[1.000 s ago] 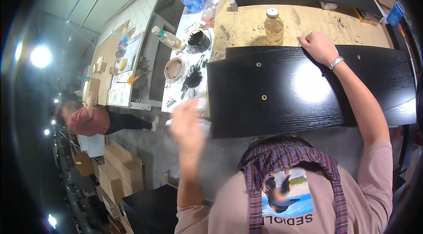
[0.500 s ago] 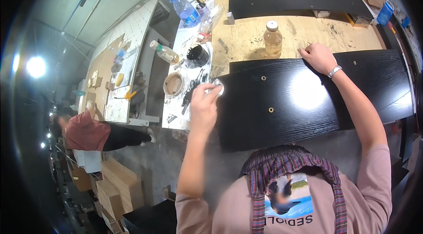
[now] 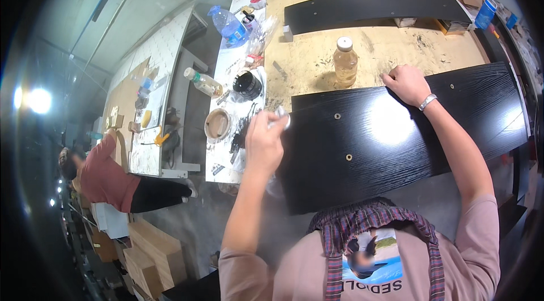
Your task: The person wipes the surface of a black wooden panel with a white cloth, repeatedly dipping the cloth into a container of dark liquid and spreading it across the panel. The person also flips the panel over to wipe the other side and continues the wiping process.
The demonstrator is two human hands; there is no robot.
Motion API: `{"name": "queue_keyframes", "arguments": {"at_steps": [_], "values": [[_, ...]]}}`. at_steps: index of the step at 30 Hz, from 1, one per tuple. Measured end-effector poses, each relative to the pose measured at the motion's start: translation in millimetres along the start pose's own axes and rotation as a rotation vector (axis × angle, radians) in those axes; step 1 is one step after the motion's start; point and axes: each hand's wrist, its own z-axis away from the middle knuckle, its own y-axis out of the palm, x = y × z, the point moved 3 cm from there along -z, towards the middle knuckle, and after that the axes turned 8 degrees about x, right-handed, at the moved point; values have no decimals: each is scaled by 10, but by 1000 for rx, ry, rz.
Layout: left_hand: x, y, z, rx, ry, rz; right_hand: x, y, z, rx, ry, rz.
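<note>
A glossy black wood-grain panel point(image 3: 317, 170) with small brass-coloured ring inserts lies across the near side of the table. At its left end my left hand point(image 3: 265, 138) pinches a small white wad point(image 3: 281, 117), possibly cloth or paper, against the panel's edge. My right hand point(image 3: 407, 84), with curled fingers, grips the panel's far edge; its fingertips are partly hidden. A capped clear bottle of yellowish liquid point(image 3: 345, 63) stands just beyond the panel, left of my right hand.
Left of the panel sit a black-smeared cup point(image 3: 247, 84), a round tub point(image 3: 218, 124), a green-capped bottle point(image 3: 203, 82) and a large blue-tinted bottle point(image 3: 229, 26). A second black panel point(image 3: 374, 7) rests on blocks behind. A co-worker point(image 3: 107, 179) stands at another bench, far left.
The view has shifted slightly, so the panel sits a little lower in it. My left hand stays at the panel's left end with the white wad; my right hand keeps its place.
</note>
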Motion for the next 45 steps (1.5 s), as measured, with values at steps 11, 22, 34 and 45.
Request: {"name": "queue_keyframes", "arguments": {"at_steps": [11, 22, 34, 45], "values": [[-284, 167, -229, 86, 23, -149, 45, -34, 6, 54, 5, -19], [-1463, 729, -446, 319, 172, -24, -6, -34, 23, 44, -41, -39], [-1408, 1036, -796, 43, -83, -163, -138, -12, -18, 68, -150, -126], [-1307, 942, -698, -19, -219, -214, -167, -75, 49, 130, -188, -172]]}}
